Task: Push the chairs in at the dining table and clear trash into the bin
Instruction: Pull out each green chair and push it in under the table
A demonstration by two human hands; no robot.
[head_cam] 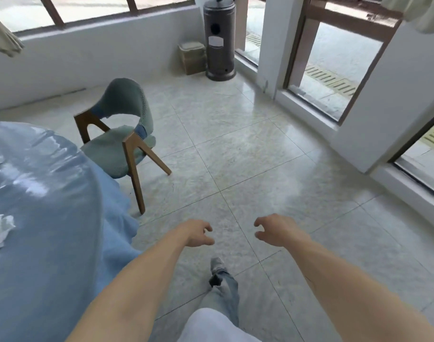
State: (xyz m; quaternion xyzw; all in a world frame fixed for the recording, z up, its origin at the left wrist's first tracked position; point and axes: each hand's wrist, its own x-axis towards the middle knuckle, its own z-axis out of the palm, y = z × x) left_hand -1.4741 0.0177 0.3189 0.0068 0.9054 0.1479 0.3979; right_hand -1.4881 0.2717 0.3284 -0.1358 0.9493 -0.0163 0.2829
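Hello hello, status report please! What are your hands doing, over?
Left hand, right hand open, empty. Green chair not pushed in. Two crumpled tissues on table. Floor path clear.

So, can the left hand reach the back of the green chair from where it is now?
Probably not yet. The left hand hangs empty over bare floor, well short of the green chair beside the table. Nothing stands between them, so a step or two forward should bring it within reach.
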